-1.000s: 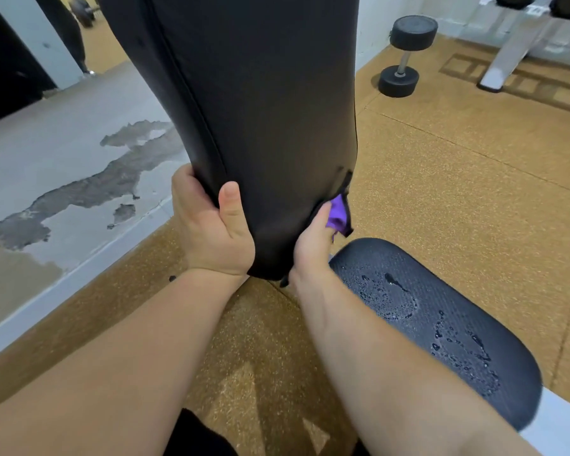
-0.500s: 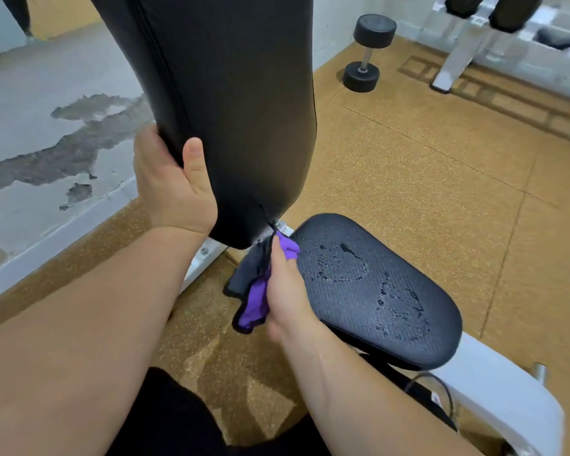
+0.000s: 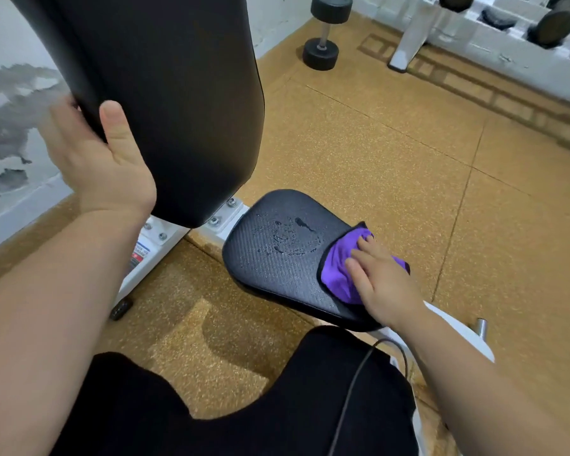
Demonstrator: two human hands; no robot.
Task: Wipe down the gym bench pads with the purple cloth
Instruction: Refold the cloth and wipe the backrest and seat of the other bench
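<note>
Where it rises by the wall, the tall black smooth-vinyl back pad (image 3: 165,93) stands near upright. Its long axis is vertical, its rounded lower end points down at the white steel bench frame (image 3: 226,218), and its top is out of view. The left hand (image 3: 102,159) grips its left edge, thumb on the front face, fingers behind.

The black textured oval seat pad (image 3: 277,268) lies low, just below the back pad. Its long axis runs from there toward the lower right, and water droplets (image 3: 290,238) bead near its centre.

The purple cloth (image 3: 338,271), dark-bordered, is bunched on the seat pad's right end. The right hand (image 3: 385,284) presses it flat with straight, spread fingers.
</note>
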